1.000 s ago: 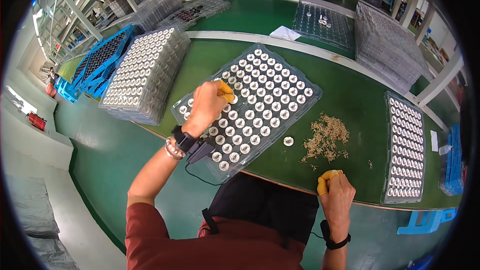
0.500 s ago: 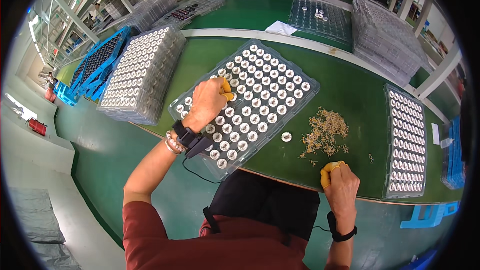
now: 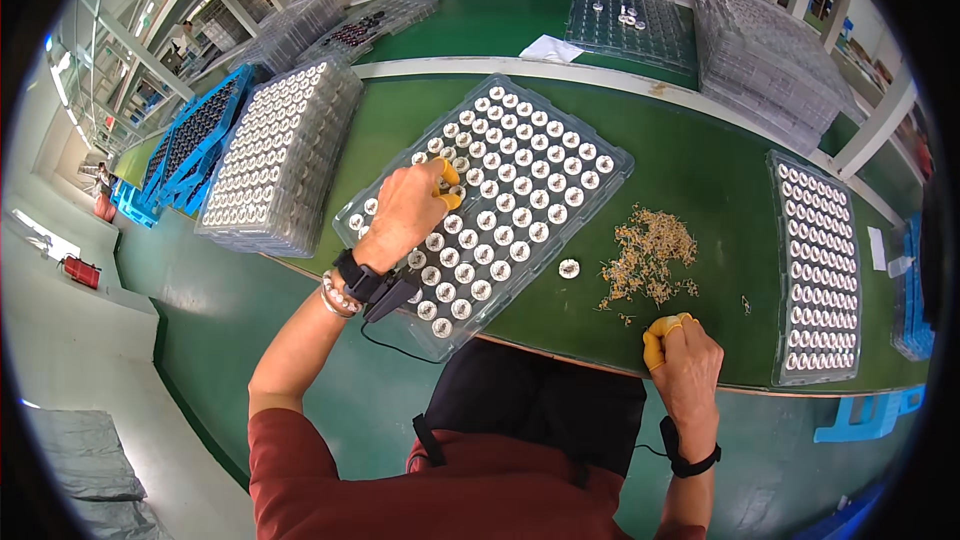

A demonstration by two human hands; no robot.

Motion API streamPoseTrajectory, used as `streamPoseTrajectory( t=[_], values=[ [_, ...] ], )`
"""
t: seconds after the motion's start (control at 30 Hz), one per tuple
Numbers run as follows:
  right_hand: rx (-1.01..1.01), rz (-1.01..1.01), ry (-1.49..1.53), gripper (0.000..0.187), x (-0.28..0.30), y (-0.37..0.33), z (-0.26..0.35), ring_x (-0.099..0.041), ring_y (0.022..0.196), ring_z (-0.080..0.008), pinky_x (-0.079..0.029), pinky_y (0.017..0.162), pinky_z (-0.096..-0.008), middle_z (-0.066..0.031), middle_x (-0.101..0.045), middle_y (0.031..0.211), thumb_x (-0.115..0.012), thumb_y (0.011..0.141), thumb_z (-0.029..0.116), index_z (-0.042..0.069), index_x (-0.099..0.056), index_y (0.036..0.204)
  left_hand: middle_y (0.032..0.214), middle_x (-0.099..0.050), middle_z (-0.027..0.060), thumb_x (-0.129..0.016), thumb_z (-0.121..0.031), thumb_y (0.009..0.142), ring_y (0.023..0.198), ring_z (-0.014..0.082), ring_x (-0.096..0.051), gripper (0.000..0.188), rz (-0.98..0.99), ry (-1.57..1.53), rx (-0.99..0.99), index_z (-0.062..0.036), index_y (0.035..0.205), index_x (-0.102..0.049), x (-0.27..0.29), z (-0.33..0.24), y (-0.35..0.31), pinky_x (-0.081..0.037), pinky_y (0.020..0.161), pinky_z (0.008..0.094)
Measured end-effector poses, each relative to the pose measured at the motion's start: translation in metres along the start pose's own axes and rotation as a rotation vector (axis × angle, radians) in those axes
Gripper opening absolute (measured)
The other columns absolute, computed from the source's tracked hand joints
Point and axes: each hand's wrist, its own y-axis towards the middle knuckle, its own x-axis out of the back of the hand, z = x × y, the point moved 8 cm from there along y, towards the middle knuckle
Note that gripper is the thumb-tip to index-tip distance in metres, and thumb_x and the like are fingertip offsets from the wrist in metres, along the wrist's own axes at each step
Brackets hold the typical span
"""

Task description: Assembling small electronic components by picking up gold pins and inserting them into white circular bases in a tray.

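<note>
- Left hand (image 3: 408, 208): rests on the clear blister tray (image 3: 600, 155), fingers curled together, yellow finger cots (image 3: 449, 187) on the tips pressing down at one pocket in the upper middle rows. Whether a small part is pinched under the tips cannot be told; the hand hides it.
- Round white-and-metal components (image 3: 520, 202): sit one to a pocket all around the left fingertips, so each is kept apart and upright for handling.
- Black wrist strap with cord (image 3: 372, 283): on the left wrist just behind the hand, the cord trailing off the near table edge; most likely a grounding strap.
- Right hand (image 3: 688, 360): at the near table edge, well right of the tray, fingers closed in a loose fist, yellow cots at the tips. Any held piece is out of sight.
- Heap of small tan parts (image 3: 648, 255): loose on the green table (image 3: 720, 160), just beyond the right fingertips, within easy reach.
- Single round component (image 3: 569, 268): lies alone between tray and heap.
- Filled tray (image 3: 820, 265): farther right of the right hand.
- Stacked filled trays (image 3: 280, 150): left of the left hand.
</note>
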Motion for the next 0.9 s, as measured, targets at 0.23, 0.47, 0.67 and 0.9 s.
streamPoseTrajectory(
  t=[0.23,0.47,0.67,0.9],
  values=[
    [0.042,0.003,-0.029,0.023,0.000,0.000,0.001,-0.056,0.064,-0.0276,-0.046,0.052,-0.0382,-0.0100,-0.053,0.074,-0.074,0.073,0.009,0.004,-0.052,0.075,0.076,-0.066,0.0190,-0.072,-0.013,0.076,0.075,0.0382,-0.065,0.018,-0.049,0.203,-0.109,-0.0036,0.090,-0.065,-0.001,-0.014,0.000,-0.051,0.069,0.0460],
    [0.042,0.002,-0.021,0.021,-0.001,0.000,-0.001,-0.056,0.064,-0.0278,-0.047,0.052,-0.0380,-0.0105,-0.055,0.075,-0.074,0.073,0.009,0.003,-0.054,0.076,0.077,-0.066,0.0197,-0.071,-0.014,0.077,0.073,0.0394,-0.064,0.017,-0.070,0.282,-0.241,-0.0038,0.091,-0.066,-0.004,-0.020,0.003,-0.050,0.067,0.0468],
    [0.043,0.000,-0.020,0.022,0.001,-0.001,-0.001,-0.057,0.064,-0.0275,-0.047,0.053,-0.0382,-0.0107,-0.055,0.076,-0.074,0.074,0.010,0.003,-0.054,0.076,0.066,-0.062,0.0157,-0.073,-0.011,0.077,0.061,0.0325,-0.061,0.016,-0.073,0.135,-0.179,-0.0025,0.090,-0.068,0.000,-0.031,-0.012,-0.047,0.059,0.0413],
    [0.016,-0.031,-0.001,0.014,0.007,0.002,-0.001,-0.058,0.066,-0.0285,-0.048,0.057,-0.0387,-0.0106,-0.057,0.078,-0.073,0.077,0.010,0.005,-0.061,0.082,0.072,-0.066,0.0149,-0.075,-0.008,0.076,0.063,0.0284,-0.066,0.018,-0.039,0.014,-0.271,-0.0039,0.092,-0.067,-0.026,-0.032,-0.022,-0.050,0.058,0.0365]
  ],
)
